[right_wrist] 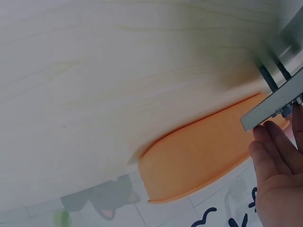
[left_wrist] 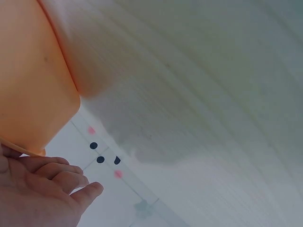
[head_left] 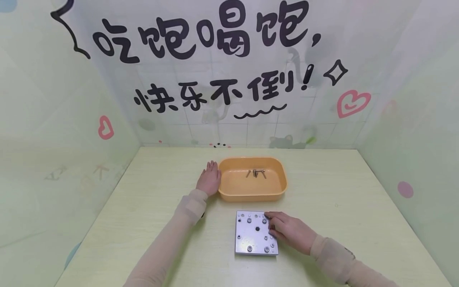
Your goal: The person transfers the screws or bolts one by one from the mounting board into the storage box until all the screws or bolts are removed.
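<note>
A square metal plate (head_left: 256,235) with several screw heads and holes sits near the front middle. My right hand (head_left: 292,233) is at its upper right corner, with the fingertips and thumb around a screw (head_left: 264,220) there. In the right wrist view the plate (right_wrist: 270,106) appears edge-on, with threaded shanks (right_wrist: 269,78) sticking out beneath it. My left hand (head_left: 209,179), fingers extended, rests against the left side of an orange plastic tray (head_left: 229,198). The left wrist view shows that hand (left_wrist: 42,189) beside the tray's rim (left_wrist: 23,150).
Several loose screws (head_left: 255,173) lie in the tray, toward its back. The pale wooden table (head_left: 322,179) is bounded by a printed back wall (head_left: 247,133) and side walls. The tray stands just behind the plate.
</note>
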`<state>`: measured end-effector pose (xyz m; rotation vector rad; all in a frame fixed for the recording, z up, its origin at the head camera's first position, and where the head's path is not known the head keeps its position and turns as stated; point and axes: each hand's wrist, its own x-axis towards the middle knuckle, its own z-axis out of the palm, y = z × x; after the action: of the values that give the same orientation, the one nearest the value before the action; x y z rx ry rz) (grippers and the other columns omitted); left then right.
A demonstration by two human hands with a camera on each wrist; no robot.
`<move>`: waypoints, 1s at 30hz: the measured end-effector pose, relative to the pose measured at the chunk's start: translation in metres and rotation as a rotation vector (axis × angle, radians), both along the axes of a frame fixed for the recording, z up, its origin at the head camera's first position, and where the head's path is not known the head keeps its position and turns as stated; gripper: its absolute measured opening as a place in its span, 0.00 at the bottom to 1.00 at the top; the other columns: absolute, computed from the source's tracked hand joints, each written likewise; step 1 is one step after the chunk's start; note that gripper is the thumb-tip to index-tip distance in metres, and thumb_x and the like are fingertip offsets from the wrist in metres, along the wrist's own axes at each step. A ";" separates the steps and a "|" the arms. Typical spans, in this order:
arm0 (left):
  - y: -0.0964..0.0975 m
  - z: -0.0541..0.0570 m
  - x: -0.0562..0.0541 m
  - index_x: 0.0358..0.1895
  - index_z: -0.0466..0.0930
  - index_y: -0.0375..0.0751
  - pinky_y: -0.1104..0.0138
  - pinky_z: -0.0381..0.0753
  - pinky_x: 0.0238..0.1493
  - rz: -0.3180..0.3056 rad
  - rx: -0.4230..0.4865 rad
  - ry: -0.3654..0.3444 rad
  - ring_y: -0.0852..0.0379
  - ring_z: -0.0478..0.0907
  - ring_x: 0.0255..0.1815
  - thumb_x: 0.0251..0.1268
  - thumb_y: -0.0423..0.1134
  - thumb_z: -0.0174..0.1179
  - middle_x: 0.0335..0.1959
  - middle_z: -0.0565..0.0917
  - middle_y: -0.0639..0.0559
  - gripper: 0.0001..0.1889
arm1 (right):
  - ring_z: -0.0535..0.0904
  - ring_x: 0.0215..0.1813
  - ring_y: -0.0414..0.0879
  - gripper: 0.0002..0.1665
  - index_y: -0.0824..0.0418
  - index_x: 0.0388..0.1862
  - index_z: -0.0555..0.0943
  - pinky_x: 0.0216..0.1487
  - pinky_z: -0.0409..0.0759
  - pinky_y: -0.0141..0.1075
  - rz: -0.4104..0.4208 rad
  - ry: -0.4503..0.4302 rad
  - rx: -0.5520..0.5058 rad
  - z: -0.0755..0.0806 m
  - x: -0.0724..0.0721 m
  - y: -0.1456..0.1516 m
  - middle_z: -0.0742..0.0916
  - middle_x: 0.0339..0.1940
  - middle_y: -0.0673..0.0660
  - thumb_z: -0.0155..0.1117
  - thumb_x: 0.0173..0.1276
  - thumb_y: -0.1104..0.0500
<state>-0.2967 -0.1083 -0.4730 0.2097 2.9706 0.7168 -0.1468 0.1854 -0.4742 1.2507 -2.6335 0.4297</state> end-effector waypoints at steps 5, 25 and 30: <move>0.000 0.001 0.001 0.76 0.49 0.26 0.47 0.49 0.80 -0.001 0.000 0.003 0.40 0.46 0.81 0.81 0.43 0.32 0.78 0.51 0.33 0.30 | 0.81 0.60 0.53 0.08 0.57 0.38 0.78 0.57 0.83 0.39 0.007 0.038 0.026 0.000 -0.001 -0.001 0.84 0.58 0.61 0.70 0.63 0.60; -0.001 0.003 0.001 0.76 0.49 0.25 0.47 0.49 0.79 -0.002 0.005 0.006 0.39 0.46 0.81 0.81 0.43 0.30 0.78 0.51 0.33 0.30 | 0.82 0.58 0.56 0.11 0.59 0.40 0.78 0.54 0.85 0.42 -0.038 0.089 0.002 0.041 -0.036 -0.004 0.83 0.59 0.64 0.71 0.63 0.62; 0.000 0.002 0.002 0.76 0.49 0.26 0.48 0.49 0.80 0.000 0.003 -0.001 0.40 0.45 0.81 0.81 0.44 0.31 0.79 0.51 0.34 0.30 | 0.82 0.59 0.57 0.08 0.60 0.41 0.78 0.54 0.85 0.43 -0.076 0.076 0.007 0.055 -0.057 -0.006 0.83 0.61 0.65 0.68 0.67 0.61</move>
<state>-0.2951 -0.1088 -0.4712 0.2092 2.9682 0.7217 -0.2037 0.1792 -0.4197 1.1412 -2.6100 0.3540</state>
